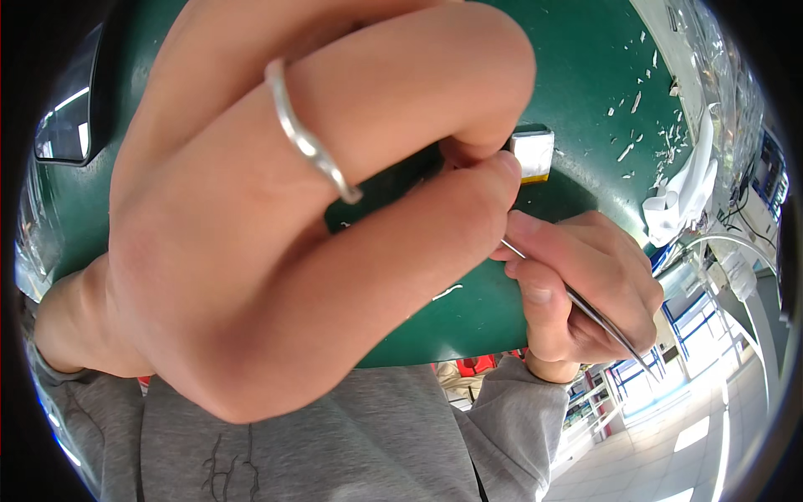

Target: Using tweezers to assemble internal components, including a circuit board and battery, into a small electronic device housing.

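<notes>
My left hand fills much of the view, close up, with a silver ring on one finger. Its thumb and a bent finger are pinched together. At those fingertips sits a small silver pouch battery with a yellow strip along its lower edge; the fingers cover its left side. To the lower right, my right hand is closed around thin metal tweezers. The tweezers slant up to the left, and their fine tip passes behind my left thumb, so what it touches is hidden.
Beneath the hands lies a green table mat, with white scraps scattered at its right. A crumpled white strip rests at the right edge. A dark glossy device stands at the far left. Clear plastic lines the upper right.
</notes>
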Demonstrator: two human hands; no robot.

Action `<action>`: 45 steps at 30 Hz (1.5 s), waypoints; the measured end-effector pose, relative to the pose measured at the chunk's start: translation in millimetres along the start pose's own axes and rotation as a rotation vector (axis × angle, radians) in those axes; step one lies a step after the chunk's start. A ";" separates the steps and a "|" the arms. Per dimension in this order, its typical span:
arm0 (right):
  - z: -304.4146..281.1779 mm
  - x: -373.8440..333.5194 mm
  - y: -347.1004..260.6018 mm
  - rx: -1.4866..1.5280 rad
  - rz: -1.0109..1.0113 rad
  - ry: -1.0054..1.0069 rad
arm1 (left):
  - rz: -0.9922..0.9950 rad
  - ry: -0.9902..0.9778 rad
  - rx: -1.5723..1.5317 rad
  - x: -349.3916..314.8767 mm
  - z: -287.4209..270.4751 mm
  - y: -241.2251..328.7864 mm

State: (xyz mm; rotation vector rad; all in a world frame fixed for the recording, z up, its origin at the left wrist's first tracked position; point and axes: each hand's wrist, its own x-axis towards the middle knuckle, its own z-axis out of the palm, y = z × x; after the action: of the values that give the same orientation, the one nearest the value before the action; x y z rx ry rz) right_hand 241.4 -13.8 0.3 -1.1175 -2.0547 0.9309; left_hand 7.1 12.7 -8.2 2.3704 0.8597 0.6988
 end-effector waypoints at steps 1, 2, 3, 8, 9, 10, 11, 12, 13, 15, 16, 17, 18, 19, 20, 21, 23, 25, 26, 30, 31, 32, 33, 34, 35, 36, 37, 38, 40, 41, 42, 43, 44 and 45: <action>1.2 0.1 0.2 0.002 -0.001 -0.003 | -0.003 0.012 -0.003 -0.4 0.1 0.0; 2.8 -0.5 0.9 0.002 -0.010 0.015 | -0.006 0.012 -0.003 -1.2 -0.4 -0.2; 4.0 -0.6 0.8 0.001 -0.018 0.034 | 0.002 0.008 0.013 -2.2 -1.5 -0.8; 0.7 -5.7 2.1 -0.038 -0.012 0.043 | 0.016 0.031 0.020 1.0 4.7 -0.1; 1.2 -5.6 1.5 -0.052 -0.010 0.048 | 0.011 0.030 0.027 0.5 3.8 0.5; 2.3 -5.2 0.5 -0.046 -0.014 0.044 | 0.006 0.030 0.033 0.0 2.9 1.1; 3.9 -4.8 -1.0 -0.055 -0.004 0.051 | 0.000 0.030 0.038 -0.6 2.2 1.4; 4.7 -5.1 -2.8 -0.070 0.010 0.060 | 0.001 0.037 0.041 -1.2 2.6 1.1; 4.6 -4.8 -5.1 -0.070 0.008 0.057 | 0.002 0.045 0.044 -2.0 2.8 0.8; 3.1 -3.4 -10.0 -0.191 -0.027 0.004 | 0.003 0.057 0.040 -1.8 3.0 0.3; 3.0 -3.9 -10.4 -0.198 -0.024 0.002 | 0.005 0.067 0.035 -1.0 3.3 0.1; 3.3 -5.2 -9.8 -0.198 -0.078 -0.014 | 0.009 0.071 0.029 -0.2 3.8 0.1; 4.5 -6.1 -7.5 -0.187 -0.140 -0.028 | -0.003 0.074 0.032 -0.1 4.4 1.5; 5.5 -5.9 -5.5 -0.185 -0.143 -0.027 | -0.015 0.077 0.035 0.1 4.8 2.5; 6.4 -5.5 -3.6 -0.147 -0.155 -0.041 | -0.014 0.077 0.038 0.1 5.2 2.9; 6.8 -5.7 -2.2 -0.110 -0.166 -0.054 | -0.020 0.074 0.038 0.2 5.5 3.2; 9.4 -4.8 -8.5 -0.072 -0.115 -0.032 | -0.031 0.094 0.039 -5.9 3.1 2.4; 8.5 -5.5 -8.9 -0.026 -0.048 0.004 | -0.030 0.089 0.032 -6.2 3.9 2.5; 7.2 -4.7 -7.4 -0.011 -0.062 0.009 | -0.031 0.089 0.031 -5.7 4.2 2.8; 0.5 -10.5 -3.4 0.011 0.009 0.024 | -0.038 0.088 0.026 -2.1 6.3 2.6; 1.6 -11.5 -4.0 0.010 0.012 0.027 | -0.036 0.076 0.022 -1.6 6.3 2.3; 3.9 -12.4 -5.0 0.022 0.045 0.043 | -0.033 0.075 0.020 -1.1 7.1 2.3; 5.1 -12.5 -5.4 0.036 0.076 0.058 | -0.038 0.080 0.018 -0.7 7.4 2.7; 5.3 -11.5 -3.4 0.036 0.076 0.059 | -0.044 0.085 0.015 -0.4 7.8 2.9; 5.6 -9.4 0.5 0.030 0.016 0.042 | -0.044 0.084 0.015 0.0 7.8 2.9; 5.8 -8.0 3.0 0.026 -0.045 0.026 | -0.038 0.084 0.016 0.0 7.4 2.7; 5.3 -7.3 3.7 0.028 -0.045 0.027 | -0.032 0.084 0.018 -0.2 6.9 2.5; 4.6 -6.4 4.1 0.014 -0.061 0.005 | -0.033 0.082 0.019 -0.5 6.3 2.3; 3.7 -4.8 2.2 -0.002 -0.076 -0.015 | -0.021 0.064 0.032 -0.1 5.6 1.6; 3.4 -4.4 -0.5 0.008 -0.025 -0.017 | -0.021 0.063 0.032 -0.3 5.5 1.5; 3.1 -4.8 -3.0 0.018 0.027 -0.020 | -0.016 0.064 0.036 -0.4 5.8 1.1; 3.9 -6.0 -5.8 0.017 0.028 -0.020 | -0.011 0.064 0.040 -0.4 6.0 0.9; 5.4 -7.2 -9.1 -0.001 0.103 0.025 | -0.011 0.064 0.039 -0.2 6.3 0.9; 6.8 -7.9 -11.1 -0.018 0.177 0.071 | -0.011 0.066 0.043 -0.5 6.3 1.2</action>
State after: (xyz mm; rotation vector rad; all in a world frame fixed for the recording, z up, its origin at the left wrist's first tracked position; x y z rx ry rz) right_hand 234.8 -26.9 3.9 -1.3402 -1.9344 0.9444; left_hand 11.1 9.7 -12.2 2.3903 0.9236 0.7647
